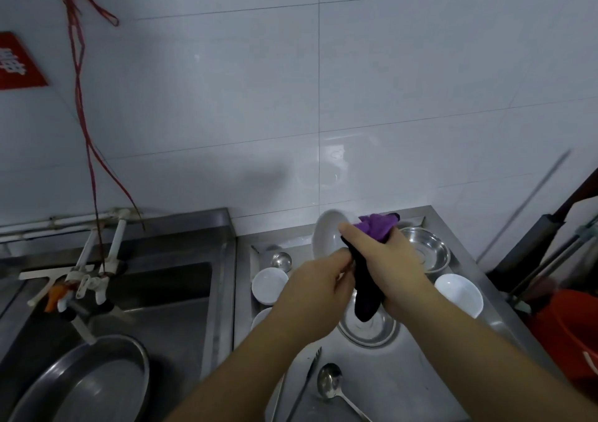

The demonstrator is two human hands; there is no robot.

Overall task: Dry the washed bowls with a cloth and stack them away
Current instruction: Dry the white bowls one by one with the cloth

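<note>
From the head camera I see both bare hands meeting just right of the frame's centre, above a steel counter [404,386]. My left hand [318,287] has its fingers curled onto the lower edge of a white bowl [328,235], which is tipped up on edge with its hollow turned toward the camera. My right hand [388,260] is wrapped around a purple cloth [377,229]; the cloth bunches out above the knuckles against the bowl's right rim, and a darker tail of it hangs down below the palm. The right forefinger lies stretched out across the bowl's rim. How much of the cloth actually sits inside the bowl I cannot tell, since the hand covers that part.

Below the hands on the counter lies a shallow steel dish [369,328]. A second steel bowl [427,252] sits behind the right hand, toward the tiled wall. Left of the hands stands a small white bowl [268,284], with another white one partly hidden just below it, and a third white bowl [459,294] rests right of the right wrist. A ladle [333,386] and a pair of tongs [307,379] lie side by side at the lower centre.

In the left half of the frame is a sink [181,292] with a tap [81,279] over it and a large steel basin [87,386] at the lower left. An orange bucket [566,334] stands at the right edge.
</note>
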